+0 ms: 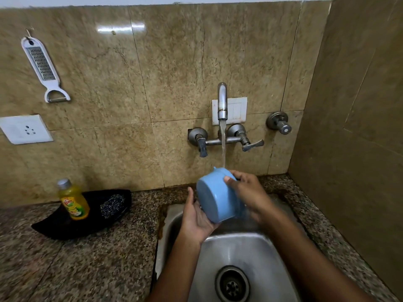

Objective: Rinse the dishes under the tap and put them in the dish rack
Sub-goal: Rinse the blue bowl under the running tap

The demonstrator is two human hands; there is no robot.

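A light blue plastic bowl (214,196) is tipped on its side over the steel sink (239,253), its base facing me. My left hand (196,216) cups it from below and the left. My right hand (248,192) grips its right rim, thumb on the outside wall. Water runs from the wall tap (222,101) in a steady stream (223,147) that lands on the bowl's top edge. The inside of the bowl is hidden. No dish rack is in view.
A yellow dish-soap bottle (73,200) and a steel scrubber (112,205) sit on a black tray (54,225) on the granite counter (76,269) to the left. Tap handles (250,144) flank the spout. A grater (41,64) and a socket (25,129) are on the wall. The drain (232,284) lies below.
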